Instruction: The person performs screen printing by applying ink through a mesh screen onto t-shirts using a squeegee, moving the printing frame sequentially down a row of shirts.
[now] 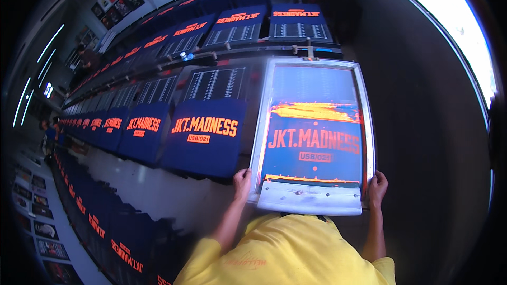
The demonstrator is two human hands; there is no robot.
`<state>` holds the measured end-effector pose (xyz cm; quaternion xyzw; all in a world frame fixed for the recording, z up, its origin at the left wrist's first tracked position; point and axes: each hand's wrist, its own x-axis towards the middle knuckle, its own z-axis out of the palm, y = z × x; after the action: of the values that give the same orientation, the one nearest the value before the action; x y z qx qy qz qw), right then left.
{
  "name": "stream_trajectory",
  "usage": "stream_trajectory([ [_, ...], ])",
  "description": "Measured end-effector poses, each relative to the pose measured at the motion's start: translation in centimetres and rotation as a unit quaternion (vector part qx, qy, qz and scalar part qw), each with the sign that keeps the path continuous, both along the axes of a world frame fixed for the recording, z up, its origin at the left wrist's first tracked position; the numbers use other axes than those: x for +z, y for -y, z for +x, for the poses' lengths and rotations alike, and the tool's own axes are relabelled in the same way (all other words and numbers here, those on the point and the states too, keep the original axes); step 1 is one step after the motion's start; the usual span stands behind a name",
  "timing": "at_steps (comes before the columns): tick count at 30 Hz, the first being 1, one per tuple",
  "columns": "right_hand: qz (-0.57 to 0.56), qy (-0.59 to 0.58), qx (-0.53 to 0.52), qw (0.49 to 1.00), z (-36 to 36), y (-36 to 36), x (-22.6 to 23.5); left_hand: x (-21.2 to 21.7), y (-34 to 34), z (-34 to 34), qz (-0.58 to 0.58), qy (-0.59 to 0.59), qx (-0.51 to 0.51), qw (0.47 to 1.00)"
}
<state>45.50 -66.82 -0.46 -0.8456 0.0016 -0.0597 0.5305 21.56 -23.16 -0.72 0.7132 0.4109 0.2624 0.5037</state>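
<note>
A screen printing frame (368, 121) with a pale metal rim lies in front of me. My left hand (242, 183) is closed on its left side near the close corner. Opposite it, my right hand (378, 189) grips the right side. A wide, pale squeegee (309, 199) rests across the near end, with orange ink along its blade edge. A thick band of orange ink (311, 111) stretches across the mesh farther up. Through the mesh, block lettering shows over dark blue. Whether the frame touches the surface below, I cannot tell.
Left of the frame, a dark blue fabric piece (207, 150) with orange lettering lies on a printing board, in a long row of similar ones. A rail with clamps (309, 51) runs behind. More printed pieces (95, 224) fill another row at lower left. A person (87, 59) stands far left.
</note>
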Motion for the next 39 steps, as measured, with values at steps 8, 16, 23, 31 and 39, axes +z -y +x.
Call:
stream_trajectory([
  [8,0.023,-0.016,0.012,1.0,-0.1,-0.9,1.7,1.6,-0.2,-0.3,-0.021,-0.011,0.004,1.0],
  [16,0.013,-0.004,0.014,1.0,-0.1,-2.2,4.4,3.1,-1.1,-0.6,-0.056,-0.024,-0.026,0.998],
  [23,-0.009,-0.021,0.02,1.0,0.6,-2.5,5.5,2.7,-1.4,-0.1,-0.05,-0.026,-0.02,0.998],
  [31,-0.02,0.007,0.017,1.0,0.5,-3.0,4.9,3.5,-2.1,-0.1,-0.076,-0.037,-0.028,0.996],
  [39,-0.011,0.012,0.007,1.0,0.7,-2.9,4.1,5.2,-1.3,0.0,-0.093,-0.031,-0.038,0.994],
])
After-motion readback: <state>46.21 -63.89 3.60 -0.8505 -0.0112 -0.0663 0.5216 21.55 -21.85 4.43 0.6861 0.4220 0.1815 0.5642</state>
